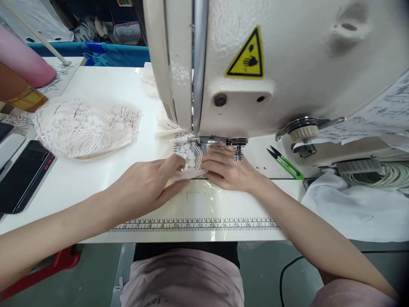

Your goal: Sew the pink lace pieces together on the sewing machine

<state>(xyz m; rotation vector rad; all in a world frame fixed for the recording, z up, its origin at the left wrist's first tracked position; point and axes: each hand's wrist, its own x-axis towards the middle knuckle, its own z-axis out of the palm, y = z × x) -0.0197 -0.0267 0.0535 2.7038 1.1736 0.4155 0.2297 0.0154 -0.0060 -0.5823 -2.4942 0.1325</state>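
Note:
A strip of white lace (189,154) lies under the presser foot (207,141) of a cream sewing machine (271,64). My left hand (150,184) rests on the table with its fingers pressed together on the near end of the lace. On the other side, my right hand (227,168) has its fingers curled down on the lace, right beside the presser foot and needle area. Both hands flank the strip. The needle itself is hidden behind the machine head.
A pile of lace pieces (84,128) in clear wrap lies at the left. Green thread snips (286,163) rest right of the needle. A black phone (24,175) sits at the left edge, white cloth (354,209) at the right. A printed ruler (194,224) runs along the table front.

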